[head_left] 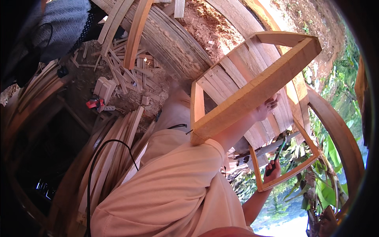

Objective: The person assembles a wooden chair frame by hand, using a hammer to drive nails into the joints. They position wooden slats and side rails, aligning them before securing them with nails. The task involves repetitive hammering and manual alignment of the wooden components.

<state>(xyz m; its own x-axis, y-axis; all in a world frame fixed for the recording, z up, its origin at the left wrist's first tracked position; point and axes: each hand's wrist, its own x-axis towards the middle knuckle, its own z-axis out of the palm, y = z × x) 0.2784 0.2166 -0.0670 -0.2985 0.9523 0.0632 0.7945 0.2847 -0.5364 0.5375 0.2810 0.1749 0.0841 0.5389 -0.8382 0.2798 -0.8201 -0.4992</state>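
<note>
My right hand (273, 170) is closed around the black handle of a slim tool with a greenish shaft (281, 147); its exact kind is not clear. A rail of a small wooden frame (290, 172) crosses in front of that wrist; whether the hand touches it I cannot tell. A larger wooden frame (256, 93) stands tilted over my right lower leg, one corner by the knee of my light trousers (169, 177). Beneath its long rail, my bare foot (265, 108) rests against wooden boards (252, 63). My left hand is out of view.
Offcuts and shavings (130, 67) litter the ground, with a red-and-black tool (95, 103) among them. Long wood strips (114, 154) lie at left, and a black cable (92, 173) loops over them. A person in grey-blue cloth (63, 27) is at upper left. Plants (331, 154) grow at right.
</note>
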